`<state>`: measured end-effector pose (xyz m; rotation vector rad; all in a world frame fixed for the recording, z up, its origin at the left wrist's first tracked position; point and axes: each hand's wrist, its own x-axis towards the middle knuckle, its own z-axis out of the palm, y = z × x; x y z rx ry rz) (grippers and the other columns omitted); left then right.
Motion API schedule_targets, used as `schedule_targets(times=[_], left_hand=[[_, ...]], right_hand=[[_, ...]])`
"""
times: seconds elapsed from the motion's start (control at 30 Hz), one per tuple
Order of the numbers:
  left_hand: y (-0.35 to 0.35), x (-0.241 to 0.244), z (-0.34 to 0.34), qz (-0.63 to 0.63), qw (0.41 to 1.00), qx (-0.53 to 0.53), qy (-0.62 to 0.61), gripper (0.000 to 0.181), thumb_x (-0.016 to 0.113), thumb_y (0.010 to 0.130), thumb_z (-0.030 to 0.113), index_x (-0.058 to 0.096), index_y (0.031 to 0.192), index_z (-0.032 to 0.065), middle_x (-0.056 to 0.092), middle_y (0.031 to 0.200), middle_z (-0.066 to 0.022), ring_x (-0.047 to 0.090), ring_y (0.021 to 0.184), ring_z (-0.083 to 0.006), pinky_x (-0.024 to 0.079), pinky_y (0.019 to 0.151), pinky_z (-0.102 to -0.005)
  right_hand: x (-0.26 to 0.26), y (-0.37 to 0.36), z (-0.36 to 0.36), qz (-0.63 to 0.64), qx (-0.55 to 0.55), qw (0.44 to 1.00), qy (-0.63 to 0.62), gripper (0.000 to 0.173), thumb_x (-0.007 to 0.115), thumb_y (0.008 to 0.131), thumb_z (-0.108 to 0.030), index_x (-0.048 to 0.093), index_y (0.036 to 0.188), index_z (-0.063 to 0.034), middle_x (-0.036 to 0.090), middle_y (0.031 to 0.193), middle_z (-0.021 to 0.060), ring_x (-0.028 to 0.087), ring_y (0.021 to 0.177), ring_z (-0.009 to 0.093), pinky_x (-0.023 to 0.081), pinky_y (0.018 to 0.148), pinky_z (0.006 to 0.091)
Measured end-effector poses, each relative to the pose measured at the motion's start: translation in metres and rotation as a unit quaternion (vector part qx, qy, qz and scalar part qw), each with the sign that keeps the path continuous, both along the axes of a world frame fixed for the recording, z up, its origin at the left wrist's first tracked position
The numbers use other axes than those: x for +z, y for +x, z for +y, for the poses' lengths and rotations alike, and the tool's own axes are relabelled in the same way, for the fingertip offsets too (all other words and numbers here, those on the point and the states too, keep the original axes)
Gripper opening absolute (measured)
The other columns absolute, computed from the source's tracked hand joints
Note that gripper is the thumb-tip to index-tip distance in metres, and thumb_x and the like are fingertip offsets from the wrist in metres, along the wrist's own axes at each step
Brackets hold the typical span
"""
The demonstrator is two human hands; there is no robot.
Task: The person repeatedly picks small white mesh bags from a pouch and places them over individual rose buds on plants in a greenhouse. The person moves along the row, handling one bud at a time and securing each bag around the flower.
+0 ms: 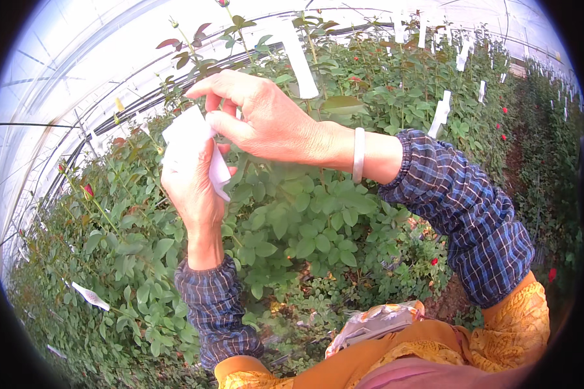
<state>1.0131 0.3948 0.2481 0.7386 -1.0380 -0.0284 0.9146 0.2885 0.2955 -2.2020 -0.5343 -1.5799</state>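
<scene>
In the head view my left hand (pixel 192 182) is closed around a bunch of white sleeves (pixel 187 133), thin and soft-looking, with one end hanging below the fingers. My right hand (pixel 253 114) is just above and to the right, its thumb at the edge of the white bunch and its fingers bent over it. Whether the right fingertips pinch a sleeve cannot be told. Behind the right hand, a white sleeve (pixel 299 63) stands among the rose stems. A red rosebud (pixel 88 191) without a sleeve is at the left.
Dense rose bushes (pixel 316 223) fill the space before me. More white sleeves (pixel 440 114) stand on stems at the right, and a netted sleeve (pixel 91 296) is low at the left. A bag (pixel 374 323) hangs at my waist. Plastic greenhouse sheeting (pixel 44 82) curves along the left.
</scene>
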Motion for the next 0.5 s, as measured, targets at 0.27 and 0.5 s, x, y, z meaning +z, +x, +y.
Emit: schedule_targets(times=[0.27,0.5], left_hand=[[-0.061,-0.053,0.059,0.030,0.986,0.145,-0.080,0.034,0.068,0.080,0.003,0.049,0.108,0.0011,0.058,0.099,-0.0096,0.058,0.084,-0.0148,0.051,0.068,-0.0285],[-0.084,-0.093,0.065,0.029,0.993,0.098,0.057,0.045,0.065,0.084,0.023,0.044,0.117,-0.0006,0.056,0.089,-0.0081,0.054,0.055,-0.0129,0.042,0.041,-0.0241]], right_hand=[[-0.029,-0.044,0.061,-0.069,0.031,0.994,-0.083,0.022,0.058,0.076,-0.005,0.058,0.099,-0.0031,0.053,0.088,0.0105,0.057,0.080,0.027,0.049,0.063,0.0349],[-0.069,-0.061,0.053,0.041,0.154,0.987,0.031,0.011,0.062,0.080,-0.010,0.058,0.089,-0.0037,0.054,0.080,0.0091,0.058,0.070,0.028,0.048,0.058,0.0341]])
